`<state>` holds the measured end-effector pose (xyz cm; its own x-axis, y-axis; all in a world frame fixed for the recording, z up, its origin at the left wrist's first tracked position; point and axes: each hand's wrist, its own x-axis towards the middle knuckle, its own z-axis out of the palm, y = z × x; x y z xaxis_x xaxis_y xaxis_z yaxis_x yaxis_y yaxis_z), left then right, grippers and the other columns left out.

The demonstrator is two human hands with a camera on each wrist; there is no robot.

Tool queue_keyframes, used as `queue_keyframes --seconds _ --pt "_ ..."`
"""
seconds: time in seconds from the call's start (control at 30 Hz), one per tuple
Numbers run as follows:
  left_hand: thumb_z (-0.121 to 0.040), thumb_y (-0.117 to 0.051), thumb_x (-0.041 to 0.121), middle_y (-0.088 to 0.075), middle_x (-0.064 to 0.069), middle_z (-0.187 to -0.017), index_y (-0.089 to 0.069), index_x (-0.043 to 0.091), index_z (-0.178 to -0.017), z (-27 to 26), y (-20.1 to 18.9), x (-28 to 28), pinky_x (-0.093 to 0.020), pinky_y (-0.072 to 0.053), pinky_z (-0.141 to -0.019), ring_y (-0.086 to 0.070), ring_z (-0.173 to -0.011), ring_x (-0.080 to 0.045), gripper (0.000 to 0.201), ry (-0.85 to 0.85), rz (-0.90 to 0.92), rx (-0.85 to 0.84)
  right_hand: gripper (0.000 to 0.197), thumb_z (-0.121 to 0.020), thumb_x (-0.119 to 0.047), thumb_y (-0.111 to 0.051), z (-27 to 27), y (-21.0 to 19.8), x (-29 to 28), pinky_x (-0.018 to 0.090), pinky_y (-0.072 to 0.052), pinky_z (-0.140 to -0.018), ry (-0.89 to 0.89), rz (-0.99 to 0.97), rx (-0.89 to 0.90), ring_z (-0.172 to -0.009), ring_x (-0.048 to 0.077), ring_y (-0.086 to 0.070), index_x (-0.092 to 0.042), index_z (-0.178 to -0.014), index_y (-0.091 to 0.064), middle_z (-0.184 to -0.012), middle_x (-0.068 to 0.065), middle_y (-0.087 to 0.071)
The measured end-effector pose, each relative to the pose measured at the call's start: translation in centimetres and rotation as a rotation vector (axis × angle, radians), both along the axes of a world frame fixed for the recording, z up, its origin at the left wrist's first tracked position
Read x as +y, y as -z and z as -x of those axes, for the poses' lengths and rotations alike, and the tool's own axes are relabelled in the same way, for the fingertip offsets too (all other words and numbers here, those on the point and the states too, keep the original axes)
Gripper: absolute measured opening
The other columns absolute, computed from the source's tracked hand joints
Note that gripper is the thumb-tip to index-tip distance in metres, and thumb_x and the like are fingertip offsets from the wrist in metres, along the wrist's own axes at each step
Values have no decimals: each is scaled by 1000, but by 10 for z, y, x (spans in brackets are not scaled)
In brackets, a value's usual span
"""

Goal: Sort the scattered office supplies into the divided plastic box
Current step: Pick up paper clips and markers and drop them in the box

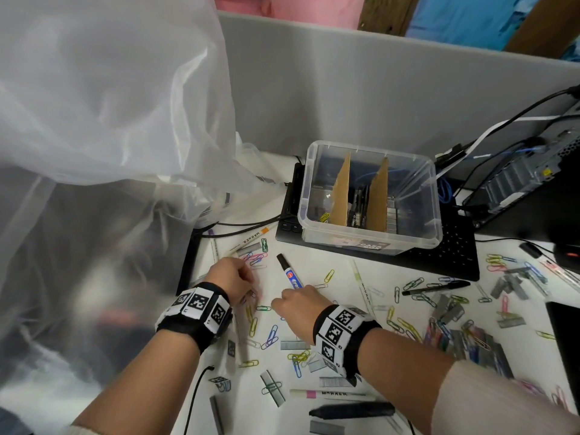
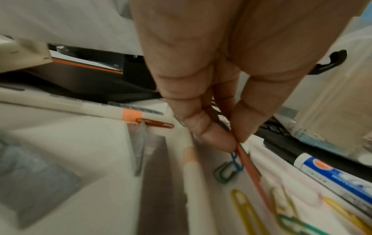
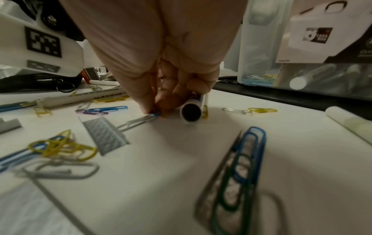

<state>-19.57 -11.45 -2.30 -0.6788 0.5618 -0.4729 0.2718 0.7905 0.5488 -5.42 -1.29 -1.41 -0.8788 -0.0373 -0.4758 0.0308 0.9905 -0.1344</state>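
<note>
Head view: left hand (image 1: 233,279) fingertips hidden under knuckles, held clips unreadable. Blue marker (image 1: 289,275) rear end hidden under right hand (image 1: 298,306). Plastic box (image 1: 370,196) left compartment contents too small. Left wrist foreground blurred.

The divided box (image 1: 370,196) is sitting on a keyboard (image 1: 439,255) at the back of the worktop (image 1: 345,277). Paper clips (image 1: 408,324), staple strips (image 1: 455,309) and markers (image 1: 288,273) are lying scattered before it.

Each wrist carries a black fabric band faced with white square blocks, each printed with a black pixel-pattern marker: the left band (image 1: 196,312) at lower centre-left of the head view, the right band (image 1: 340,335) at lower centre. A pale pink sleeve (image 1: 489,400) covers the right forearm at lower right.
</note>
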Motion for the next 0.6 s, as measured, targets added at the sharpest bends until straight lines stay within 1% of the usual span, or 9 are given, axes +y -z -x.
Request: queue_keyframes --seconds 0.1,0.2,0.3,0.37,0.43,0.47,0.53,0.6 --pt "-78 -59 0 -63 7 -70 -60 23 -60 -1 -2 2 -23 -48 -75 -61 -78 -16 29 -3 -1 37 28 -91 -2 -42 -1 5 0 39 -39 -81 41 4 13 -99 33 -58 -7 -117 -48 -112 13 -57" --pt "-78 -60 0 -64 8 -72 -62 24 -62 1 -5 2 -20 -44 -72 -60 -75 -12 29 -38 -20 58 19 -94 -9 -44 3 5 1 36 -36 -77 148 60 107 -95 31 -59 -12 -111 -50 -108 8 -59" --pt "-76 -64 2 -67 5 -74 -65 23 -65 5 -7 -1 -22 -49 -74 -63 -77 -14 24 -37 -59 68 20 -94 -7 -45 10 4 -2 36 -42 -79 267 177 134 -93 32 -58 -12 -111 -53 -108 9 -59" --pt "-76 -65 3 -67 4 -74 -67 20 -69 5 -10 -4 -21 -48 -74 -63 -76 -14 18 -21 -86 81 20 -92 -4 -46 15 6 -6 37 -47 -76 291 209 122 -90 35 -59 -11 -106 -58 -105 11 -58" --pt "-78 -66 3 -66 4 -74 -67 18 -73 4 -10 -6 -18 -44 -73 -61 -75 -13 16 4 -76 92 22 -90 -1 -45 17 9 -12 37 -49 -74 278 226 108 -87 37 -59 -12 -102 -60 -104 11 -53" --pt "-78 -66 3 -66 4 -75 -67 20 -73 3 -9 -8 -17 -43 -72 -61 -75 -13 17 16 -56 96 23 -89 0 -45 17 10 -15 38 -49 -75 250 221 103 -87 36 -59 -12 -100 -61 -105 11 -51" --pt "-79 -65 3 -66 4 -76 -65 23 -72 1 -6 -11 -17 -43 -72 -62 -76 -13 22 18 -25 99 22 -87 0 -47 18 10 -23 42 -47 -83 157 169 108 -94 35 -54 -11 -101 -61 -108 12 -48" --pt "-79 -63 3 -67 4 -78 -65 25 -72 0 -4 -13 -18 -45 -71 -63 -77 -13 23 9 -9 105 29 -86 0 -46 20 7 -28 46 -39 -91 63 80 108 -104 35 -47 -10 -110 -59 -113 14 -48"
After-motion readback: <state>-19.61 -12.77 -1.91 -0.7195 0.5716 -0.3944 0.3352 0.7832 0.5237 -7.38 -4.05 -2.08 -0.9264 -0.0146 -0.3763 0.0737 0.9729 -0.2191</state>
